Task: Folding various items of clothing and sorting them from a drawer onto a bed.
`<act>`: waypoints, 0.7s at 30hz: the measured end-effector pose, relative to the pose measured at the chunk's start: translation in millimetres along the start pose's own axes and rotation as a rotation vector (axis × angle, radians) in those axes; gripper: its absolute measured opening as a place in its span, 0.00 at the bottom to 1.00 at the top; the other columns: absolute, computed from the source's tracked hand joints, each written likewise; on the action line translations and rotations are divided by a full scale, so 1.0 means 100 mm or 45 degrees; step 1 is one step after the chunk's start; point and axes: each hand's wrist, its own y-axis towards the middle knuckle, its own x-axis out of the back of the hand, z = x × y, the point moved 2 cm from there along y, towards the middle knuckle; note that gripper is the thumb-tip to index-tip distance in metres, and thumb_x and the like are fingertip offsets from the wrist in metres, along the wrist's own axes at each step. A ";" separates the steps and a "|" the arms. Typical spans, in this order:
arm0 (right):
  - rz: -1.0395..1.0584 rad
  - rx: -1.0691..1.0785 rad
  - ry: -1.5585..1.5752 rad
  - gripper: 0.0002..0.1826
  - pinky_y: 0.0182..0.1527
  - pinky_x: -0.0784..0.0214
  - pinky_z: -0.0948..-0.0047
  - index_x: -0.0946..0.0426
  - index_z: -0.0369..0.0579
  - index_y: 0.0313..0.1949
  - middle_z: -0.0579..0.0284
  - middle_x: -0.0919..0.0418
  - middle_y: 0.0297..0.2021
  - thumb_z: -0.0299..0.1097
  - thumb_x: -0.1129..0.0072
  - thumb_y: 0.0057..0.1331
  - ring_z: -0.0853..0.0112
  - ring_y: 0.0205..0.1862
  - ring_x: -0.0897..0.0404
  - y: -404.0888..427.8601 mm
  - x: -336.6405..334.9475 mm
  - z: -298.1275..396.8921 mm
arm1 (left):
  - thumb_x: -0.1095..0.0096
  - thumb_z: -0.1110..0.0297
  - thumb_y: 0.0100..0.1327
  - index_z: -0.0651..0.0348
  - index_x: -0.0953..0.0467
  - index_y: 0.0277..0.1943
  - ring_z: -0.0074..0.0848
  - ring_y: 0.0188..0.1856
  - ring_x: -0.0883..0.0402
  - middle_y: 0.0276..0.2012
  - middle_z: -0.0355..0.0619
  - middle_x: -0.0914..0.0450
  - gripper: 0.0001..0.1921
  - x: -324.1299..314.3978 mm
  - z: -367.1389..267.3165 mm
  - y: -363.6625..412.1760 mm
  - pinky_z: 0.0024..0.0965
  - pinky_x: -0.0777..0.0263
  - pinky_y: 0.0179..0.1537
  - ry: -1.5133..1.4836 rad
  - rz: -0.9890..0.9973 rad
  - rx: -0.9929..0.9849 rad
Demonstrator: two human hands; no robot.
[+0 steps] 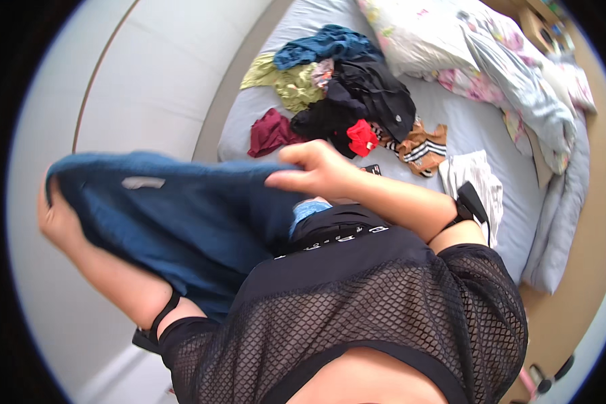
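A blue garment (182, 217) is held stretched between my hands, in front and to the left of my body. My left hand (58, 214) is at its far left end, partly inside the opening and gripping the edge. With thumb and fingers, my right hand (315, 169) holds the right end of the same upper edge. A whitish label (144, 183) shows on the inside, just below that edge. The lower part hangs down beside me, its end hidden behind my arm and torso. Slight blur covers the cloth and both hands.
Ahead is a bed (419, 103) with a grey sheet. Heaped on it are a black garment (368, 91), green cloth (298, 86), maroon cloth (272, 132), red cloth (362, 137) and a brown striped garment (426, 146). White striped cloth (477, 174) lies right, floral bedding (424, 40) behind. White panels (146, 76) stand left.
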 end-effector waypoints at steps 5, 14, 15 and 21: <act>-1.032 -0.338 0.166 0.14 0.25 0.44 0.82 0.31 0.43 0.21 0.73 0.34 0.18 0.36 0.39 0.57 0.85 0.23 0.38 -0.22 0.70 -0.59 | 0.39 0.62 0.58 0.60 0.21 0.39 0.23 0.28 0.24 0.28 0.47 0.20 0.11 -2.15 -0.71 0.25 0.25 0.32 0.33 -0.272 0.544 0.143; -2.043 -0.264 0.346 0.12 0.24 0.51 0.85 0.33 0.47 0.22 0.76 0.40 0.19 0.33 0.48 0.64 0.87 0.22 0.45 -0.08 1.42 -1.45 | 0.37 0.60 0.53 0.63 0.23 0.33 0.27 0.25 0.24 0.22 0.49 0.23 0.13 -4.88 -1.64 -0.70 0.31 0.33 0.30 -1.023 1.474 0.127; -2.055 -0.226 0.330 0.11 0.25 0.50 0.84 0.33 0.46 0.23 0.76 0.39 0.19 0.33 0.48 0.64 0.86 0.23 0.45 0.08 1.47 -1.45 | 0.37 0.58 0.54 0.65 0.23 0.36 0.24 0.27 0.26 0.22 0.47 0.23 0.16 -5.03 -1.68 -0.74 0.29 0.33 0.32 -1.020 1.538 0.214; -1.928 -0.085 0.306 0.08 0.30 0.42 0.83 0.32 0.43 0.29 0.70 0.33 0.23 0.33 0.47 0.63 0.85 0.26 0.38 0.79 1.57 -1.74 | 0.41 0.63 0.60 0.67 0.24 0.37 0.18 0.30 0.26 0.30 0.40 0.23 0.12 -5.38 -2.25 -0.38 0.20 0.33 0.31 -1.318 1.239 0.595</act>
